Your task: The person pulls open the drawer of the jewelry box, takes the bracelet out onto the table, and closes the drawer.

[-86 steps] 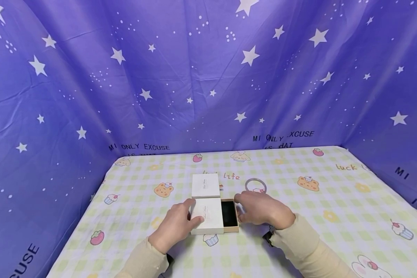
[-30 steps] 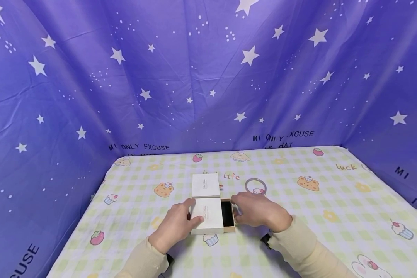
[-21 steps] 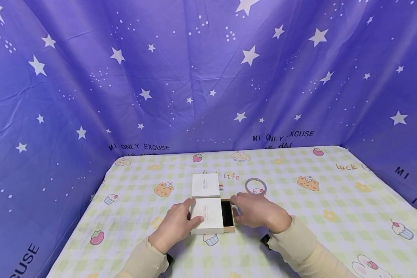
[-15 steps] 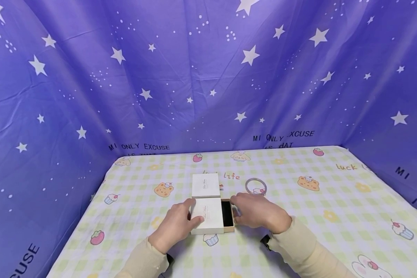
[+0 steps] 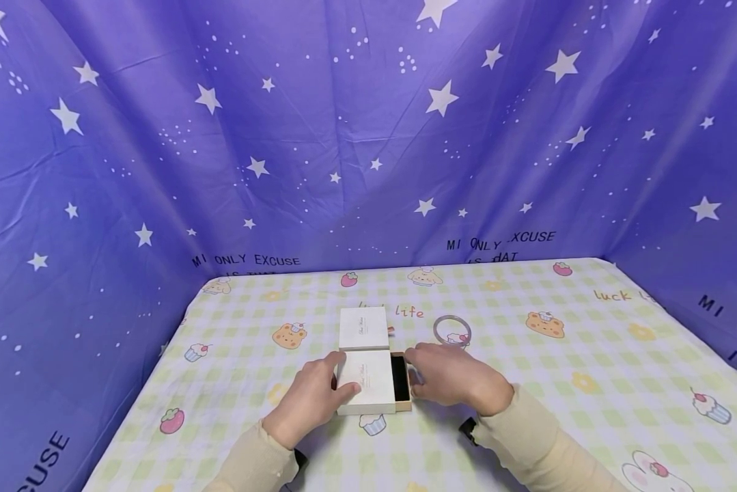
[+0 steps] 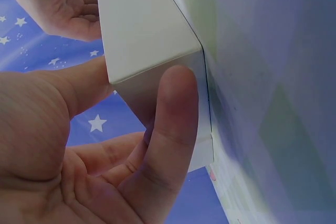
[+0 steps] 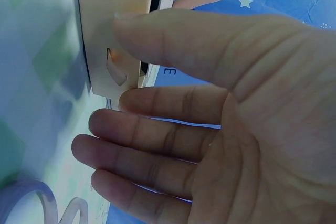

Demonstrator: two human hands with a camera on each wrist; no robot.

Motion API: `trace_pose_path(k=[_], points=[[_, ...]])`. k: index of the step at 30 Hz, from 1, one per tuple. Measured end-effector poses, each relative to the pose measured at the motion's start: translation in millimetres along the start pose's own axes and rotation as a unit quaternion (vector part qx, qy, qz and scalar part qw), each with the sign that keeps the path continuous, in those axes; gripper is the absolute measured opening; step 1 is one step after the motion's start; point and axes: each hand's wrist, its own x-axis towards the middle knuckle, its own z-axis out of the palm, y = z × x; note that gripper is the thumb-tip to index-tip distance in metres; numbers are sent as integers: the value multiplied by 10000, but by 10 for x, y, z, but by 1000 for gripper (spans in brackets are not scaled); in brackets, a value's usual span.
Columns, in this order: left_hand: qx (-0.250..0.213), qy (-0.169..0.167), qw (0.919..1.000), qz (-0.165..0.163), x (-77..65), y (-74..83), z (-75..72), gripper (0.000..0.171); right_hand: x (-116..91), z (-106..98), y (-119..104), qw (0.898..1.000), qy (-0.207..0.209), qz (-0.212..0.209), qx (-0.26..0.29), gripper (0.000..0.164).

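Observation:
A white slide-out box (image 5: pixel 368 383) with small lettering lies on the table, its tan drawer (image 7: pixel 102 19) with a black inside showing partly out at the right. My left hand (image 5: pixel 309 396) grips the sleeve's left end, thumb on top, and a finger lies along the end wall in the left wrist view. At the drawer's front is my right hand (image 5: pixel 457 376); in the right wrist view its thumb and index fingertip touch the drawer, the fingers stretched fairly straight. A small ribbon tab (image 7: pixel 115 69) pokes from a slot in that front.
A second white box (image 5: pixel 363 328) lies just behind the first, a small tab (image 5: pixel 391 331) at its right side. A translucent lavender bangle (image 5: pixel 436 331) lies behind my right hand. The checked tablecloth (image 5: pixel 528 437) meets a purple starry curtain (image 5: pixel 356 137) at the back.
The drawer has slid left into its sleeve, so less of its black inside shows. My right hand has moved left with it; my left hand has stayed in place.

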Motion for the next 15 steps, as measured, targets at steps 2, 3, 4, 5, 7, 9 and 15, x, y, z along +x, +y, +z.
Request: trace_pose_path(k=[2,3,4,5,7,9,15], points=[[13,7,10000,10,0,-1,1,60,0,5,-2,10000,14,-21,-3,24],[13,8,10000,12,1,-1,2,60,0,5,-4,10000,22,-33,-17,25],[10,10,10000,16,1,-2,3,60,0,7,-4,10000,29,-46,-23,24],[3,11,10000,18,1,-2,3,60,0,9,-4,10000,34,-57,-26,24],[-5,16,10000,19,3,-4,3,59,-3,3,-12,10000,36,-59,4,23],[-18,21,10000,31,2,-4,4,59,-8,-4,-18,10000,34,-59,28,22],[-11,25,10000,45,-2,-4,1,59,-13,-7,-27,9998,70,-136,102,21]])
